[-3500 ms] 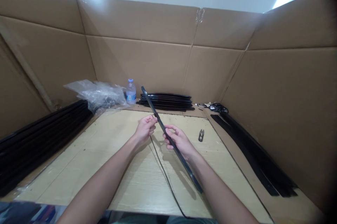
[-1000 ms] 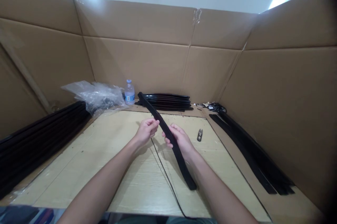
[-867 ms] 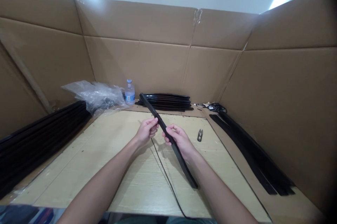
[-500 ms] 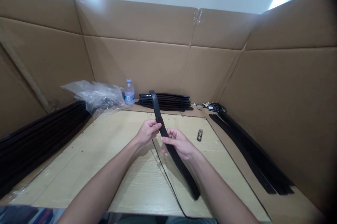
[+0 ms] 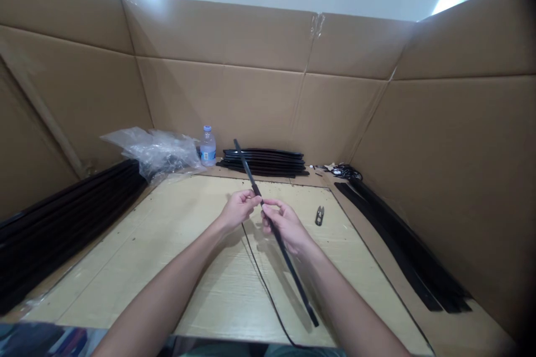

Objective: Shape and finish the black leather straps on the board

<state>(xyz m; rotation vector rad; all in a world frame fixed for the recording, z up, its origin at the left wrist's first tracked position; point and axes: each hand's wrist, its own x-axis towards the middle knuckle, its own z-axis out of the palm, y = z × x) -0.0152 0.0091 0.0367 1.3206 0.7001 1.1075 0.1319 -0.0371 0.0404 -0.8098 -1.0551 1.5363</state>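
At far left we have a pile of dark lengths (image 5: 71, 223), then crumpled clear plastic (image 5: 161, 150) and a bottle (image 5: 207, 150). Our left hand (image 5: 237, 212) keeps its grip pinched on a narrow black strip (image 5: 289, 265), slanting over the middle of the desk (image 5: 125, 245); a thin cord (image 5: 264, 280) hangs below. Our right hand (image 5: 288, 227), just beside, has its grip clamped on the same strip. Farther right lie snips (image 5: 320, 215) and flat black bands (image 5: 402, 245).

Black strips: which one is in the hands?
The slanting strip, held by the left hand and right hand; the others lie in the left pile, back stack and right group.
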